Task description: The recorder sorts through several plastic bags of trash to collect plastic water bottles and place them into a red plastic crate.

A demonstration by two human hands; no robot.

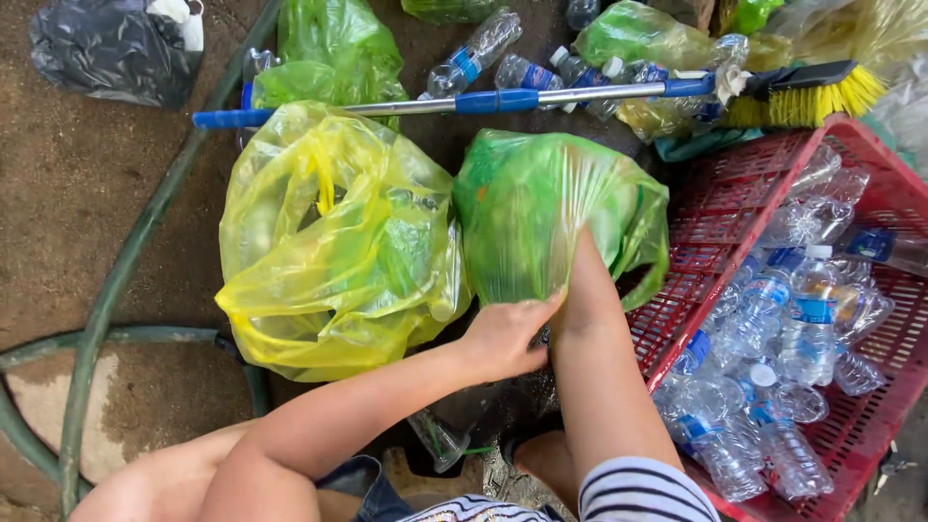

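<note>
I see the green plastic bag (pixel 541 208) sitting on the dirt ground (pixel 68 174), just beside a yellow plastic bag (pixel 329 242) on its left and touching the edge of the red plastic crate (pixel 720 208) on its right. My right hand (pixel 578 256) is pushed inside the bag's mouth, so it shows only as a shape through the film, and I cannot tell whether its fingers are curled on anything or spread. My left hand (pixel 507 333) is closed on the bag's lower rim, pinching the film there.

The bag looks thin, soft and crinkly, bulging around bottle shapes; I judge it light, since the clear plastic bottles (pixel 773 367) in the crate look empty (some are crushed). The film will likely stretch or tear if pulled by a single pinch, and it looks slick, so a gathered handful of the rim seems the safest hold.

Behind the bags lies a broom (pixel 541 97) with yellow bristles, and a green hose (pixel 126 261) curves along the ground.
</note>
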